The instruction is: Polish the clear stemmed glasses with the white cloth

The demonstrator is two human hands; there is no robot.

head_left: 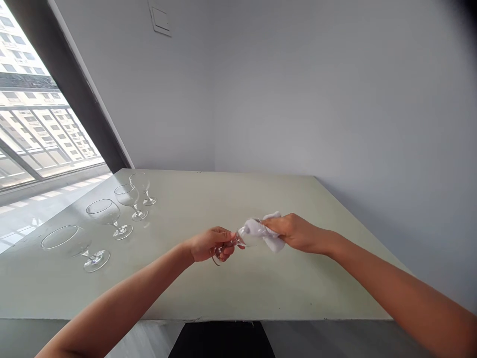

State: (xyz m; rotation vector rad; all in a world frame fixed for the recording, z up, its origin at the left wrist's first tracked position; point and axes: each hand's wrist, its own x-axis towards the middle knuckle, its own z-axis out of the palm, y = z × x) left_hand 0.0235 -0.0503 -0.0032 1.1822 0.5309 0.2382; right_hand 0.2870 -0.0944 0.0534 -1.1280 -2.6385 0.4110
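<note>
Wine glass (241, 236) gripped, left hand (210, 244); right hand (296, 232) clutches cloth (273, 242), seemingly over bowl; four glasses (106, 213) left.

Five wine glasses (106, 213), one cloth (269, 233)

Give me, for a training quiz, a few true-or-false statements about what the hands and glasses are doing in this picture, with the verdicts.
1. The right hand presses a white cloth around the bowl of a stemmed glass. True.
2. The left hand grips a coffee mug. False: it holds the stemmed glass by its stem, with the foot showing below the hand.
3. Four other stemmed glasses stand on the table. True.
4. Those four glasses stand along the right side of the table, by the wall. False: they stand in a line along the left side, near the window.
</note>
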